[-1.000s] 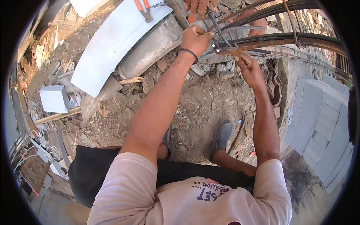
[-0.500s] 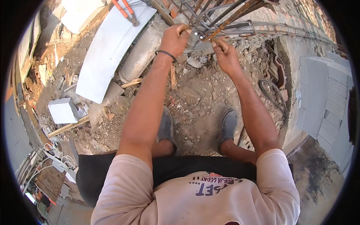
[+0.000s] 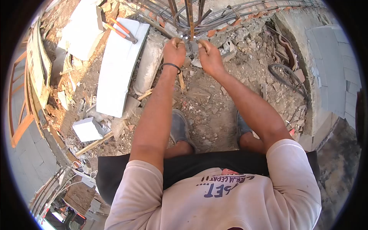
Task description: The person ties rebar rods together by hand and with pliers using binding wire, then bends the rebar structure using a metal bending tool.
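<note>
Both hands are raised at the foot of the upright steel bars, one on each side. My left hand has its fingers curled together, with a black band round the wrist; what it pinches is too small to name. Thumb and fingers pressed together, my right hand is close to the rusty bar, and anything between its fingertips cannot be made out. Orange-handled pincers lie on a long white panel to the left of my hands.
A concrete piece lies beside the panel. A white block sits lower left near a wooden stick. Black cable or hose lies coiled on the right, by a concrete edge. Rubble covers the ground around my shoes.
The view has turned and shifted, so the bars now stand more upright in it. Both hands have moved closer together. Another person's hands, visible at the top earlier, are out of view.
</note>
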Demonstrator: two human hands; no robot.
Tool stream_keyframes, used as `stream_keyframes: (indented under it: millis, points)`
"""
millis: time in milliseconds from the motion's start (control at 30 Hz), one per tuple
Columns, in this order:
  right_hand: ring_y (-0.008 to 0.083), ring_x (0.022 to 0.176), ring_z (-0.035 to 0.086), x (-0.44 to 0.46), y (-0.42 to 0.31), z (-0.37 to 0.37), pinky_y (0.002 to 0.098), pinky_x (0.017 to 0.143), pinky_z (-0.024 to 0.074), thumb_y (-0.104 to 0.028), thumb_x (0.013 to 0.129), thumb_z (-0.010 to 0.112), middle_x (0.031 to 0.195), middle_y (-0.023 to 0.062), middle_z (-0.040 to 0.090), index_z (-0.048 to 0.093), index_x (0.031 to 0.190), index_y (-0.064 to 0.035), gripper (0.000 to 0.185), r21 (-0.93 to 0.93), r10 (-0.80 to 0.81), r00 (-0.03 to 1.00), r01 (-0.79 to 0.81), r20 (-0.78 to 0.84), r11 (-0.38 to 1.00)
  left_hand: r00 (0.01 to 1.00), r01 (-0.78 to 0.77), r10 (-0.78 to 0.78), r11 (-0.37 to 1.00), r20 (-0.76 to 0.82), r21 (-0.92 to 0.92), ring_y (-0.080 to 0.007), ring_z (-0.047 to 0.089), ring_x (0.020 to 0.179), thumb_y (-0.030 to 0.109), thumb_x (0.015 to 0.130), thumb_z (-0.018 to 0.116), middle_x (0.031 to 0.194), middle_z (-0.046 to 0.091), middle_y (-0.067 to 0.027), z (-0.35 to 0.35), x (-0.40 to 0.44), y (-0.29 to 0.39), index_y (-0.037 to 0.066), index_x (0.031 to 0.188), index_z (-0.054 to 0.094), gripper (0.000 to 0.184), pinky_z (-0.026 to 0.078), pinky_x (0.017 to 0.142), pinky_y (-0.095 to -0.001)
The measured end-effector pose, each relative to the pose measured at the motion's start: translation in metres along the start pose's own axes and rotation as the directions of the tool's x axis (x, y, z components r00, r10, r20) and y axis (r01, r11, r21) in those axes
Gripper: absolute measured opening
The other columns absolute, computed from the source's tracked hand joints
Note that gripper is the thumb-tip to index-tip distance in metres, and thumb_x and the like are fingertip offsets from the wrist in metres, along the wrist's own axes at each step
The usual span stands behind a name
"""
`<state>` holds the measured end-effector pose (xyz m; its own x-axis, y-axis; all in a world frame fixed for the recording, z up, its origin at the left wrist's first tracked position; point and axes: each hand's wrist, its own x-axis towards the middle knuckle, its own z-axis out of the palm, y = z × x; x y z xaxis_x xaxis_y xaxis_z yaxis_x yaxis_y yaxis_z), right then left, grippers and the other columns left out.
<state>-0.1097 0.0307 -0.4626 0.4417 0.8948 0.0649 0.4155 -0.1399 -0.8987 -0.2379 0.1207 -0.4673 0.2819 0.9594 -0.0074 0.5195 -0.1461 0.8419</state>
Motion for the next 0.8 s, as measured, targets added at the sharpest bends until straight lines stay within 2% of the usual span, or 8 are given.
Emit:
stream_keyframes:
  millis: [33,200,267,300,433,533,667,800]
  points:
    - [0.0446,0.088,0.064,0.001,0.005,0.0,0.0474,0.075,0.0498,-0.016,0.096,0.053,0.091,0.0233,0.067,0.063,0.113,-0.0044,0.023,0.016,-0.076,0.997,0.077,-0.031,0.997,1.0,0.011,-0.012,1.0,-0.023,-0.026,-0.0328,0.067,0.073,0.014,0.085,0.062,0.077,0.067,-0.0227,0.004,0.001,-0.004,-0.004,0.088,0.066,0.018,0.051,0.068,-0.0414]
    - [0.0457,0.089,0.063,0.02,0.004,-0.005,0.0489,0.075,0.049,-0.019,0.096,0.054,0.092,0.023,0.067,0.061,0.112,-0.0045,0.023,-0.022,-0.012,1.0,0.013,0.024,1.0,1.0,0.001,-0.001,1.0,-0.025,0.027,-0.0347,0.067,0.073,0.013,0.085,0.062,0.079,0.066,-0.0235,0.018,-0.009,-0.01,-0.004,0.086,0.065,0.017,0.051,0.069,-0.0417]
    - [0.046,0.089,0.063,0.021,-0.002,-0.008,0.0492,0.074,0.0488,-0.02,0.097,0.054,0.092,0.0234,0.067,0.06,0.111,-0.0039,0.023,-0.009,0.006,0.999,-0.005,0.05,1.0,0.997,-0.048,0.05,0.998,-0.055,0.029,-0.0185,0.056,0.065,0.015,0.089,0.061,0.073,0.064,-0.0132,0.026,-0.016,-0.014,-0.005,0.09,0.064,0.02,0.047,0.064,-0.0367]
    - [0.0467,0.087,0.063,0.017,-0.006,-0.008,0.0508,0.073,0.0481,-0.02,0.096,0.053,0.088,0.0244,0.066,0.058,0.109,-0.0035,0.021,0.016,0.059,0.997,-0.059,0.045,0.998,0.998,-0.052,0.053,0.998,-0.029,0.038,-0.0185,0.056,0.065,0.015,0.089,0.061,0.073,0.064,-0.0132,0.026,-0.019,-0.011,-0.005,0.09,0.064,0.02,0.047,0.064,-0.0367]
    - [0.0492,0.08,0.062,-0.002,-0.009,0.01,0.0557,0.07,0.0462,-0.016,0.095,0.052,0.077,0.0263,0.064,0.053,0.103,-0.003,0.015,0.067,0.118,0.993,-0.119,0.011,0.991,0.991,0.122,-0.111,0.975,0.072,-0.184,-0.0155,0.054,0.067,0.014,0.089,0.061,0.074,0.064,-0.0095,0.017,-0.022,0.021,-0.005,0.088,0.065,0.019,0.045,0.061,-0.0346]
    - [0.0491,0.078,0.063,-0.012,-0.012,0.011,0.0558,0.069,0.0478,-0.011,0.093,0.052,0.076,0.0265,0.064,0.053,0.102,-0.0022,0.013,0.104,0.088,0.996,-0.086,-0.013,0.991,0.924,0.382,-0.326,0.796,0.198,-0.47,-0.0118,0.053,0.063,0.016,0.093,0.061,0.072,0.06,-0.0035,0.017,-0.018,0.025,0.0,0.088,0.064,0.016,0.044,0.057,-0.0298]
    - [0.0464,0.079,0.064,-0.018,-0.006,0.001,0.0533,0.069,0.0495,-0.007,0.091,0.053,0.078,0.0257,0.065,0.056,0.102,-0.0014,0.013,0.222,0.046,0.997,-0.058,0.06,0.973,0.864,0.482,-0.301,0.724,0.404,-0.493,-0.0138,0.058,0.067,0.017,0.094,0.064,0.077,0.062,-0.0039,0.003,-0.007,0.022,0.004,0.092,0.064,0.014,0.05,0.059,-0.0299]
    - [0.0447,0.08,0.065,-0.026,0.004,-0.004,0.0525,0.069,0.05,-0.006,0.091,0.053,0.081,0.025,0.066,0.057,0.102,-0.0013,0.013,0.169,0.0,0.999,-0.006,0.032,0.986,0.842,0.503,-0.29,0.729,0.456,-0.465,-0.0148,0.063,0.074,0.018,0.096,0.064,0.085,0.068,-0.0073,-0.002,0.001,0.014,0.003,0.096,0.066,0.016,0.053,0.065,-0.0294]
